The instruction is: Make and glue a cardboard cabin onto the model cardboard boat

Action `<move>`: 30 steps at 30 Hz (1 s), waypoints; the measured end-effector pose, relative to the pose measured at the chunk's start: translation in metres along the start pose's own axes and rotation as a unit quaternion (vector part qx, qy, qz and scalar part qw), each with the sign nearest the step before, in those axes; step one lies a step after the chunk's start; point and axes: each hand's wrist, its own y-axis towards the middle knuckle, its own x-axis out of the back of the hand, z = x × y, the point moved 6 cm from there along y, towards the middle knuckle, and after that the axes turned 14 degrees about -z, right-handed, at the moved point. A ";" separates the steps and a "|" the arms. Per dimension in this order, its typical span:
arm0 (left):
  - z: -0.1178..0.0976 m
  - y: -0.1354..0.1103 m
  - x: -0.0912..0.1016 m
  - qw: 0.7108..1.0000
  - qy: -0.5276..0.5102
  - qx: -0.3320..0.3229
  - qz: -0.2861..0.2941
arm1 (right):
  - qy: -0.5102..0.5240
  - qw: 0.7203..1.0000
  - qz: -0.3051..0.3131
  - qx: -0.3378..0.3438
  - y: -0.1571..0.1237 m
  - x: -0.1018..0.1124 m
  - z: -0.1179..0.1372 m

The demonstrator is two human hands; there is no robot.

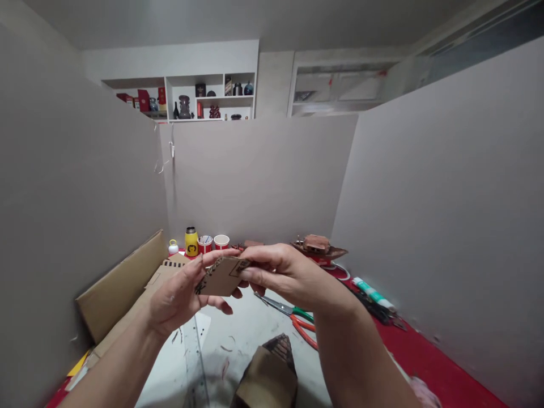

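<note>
Both hands are at a small flat piece of brown cardboard [221, 279] with black print along its edges, held up above the table. My right hand [283, 276] pinches its right end between thumb and fingers. Around the left end, my left hand [181, 294] supports it, with fingers stretched along and beneath the edge. Below lies a boat-shaped cardboard model [270, 377] with a dark slatted tip. Scissors [293, 311] with green and orange handles rest partly behind my right forearm. A clear ruler [195, 357] lies beneath my left hand.
Cardboard sheets [123, 277] lean at the left wall. A yellow bottle [191, 242] and red-and-white paper cups [221, 242] stand at the back. A wooden model boat [318, 245] sits back right, with a green-and-white tube [372, 293] nearer. Grey partitions enclose the table.
</note>
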 end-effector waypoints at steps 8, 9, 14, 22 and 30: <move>-0.014 0.003 0.007 0.986 0.086 -0.123 -0.072 | 0.040 0.989 -0.140 -0.029 0.003 0.011 -0.005; -0.018 0.002 0.010 0.980 0.102 -0.149 -0.085 | 0.066 0.984 -0.160 -0.037 0.003 0.013 -0.005; -0.029 -0.002 0.018 0.951 0.155 -0.241 -0.117 | 0.204 0.970 -0.111 -0.074 0.002 -0.004 -0.002; -0.032 -0.006 0.009 0.939 0.192 -0.273 -0.088 | 0.246 0.961 -0.051 -0.112 0.002 -0.025 0.000; -0.032 -0.007 0.009 0.927 0.214 -0.295 -0.087 | 0.260 0.959 -0.044 -0.106 0.001 -0.025 0.002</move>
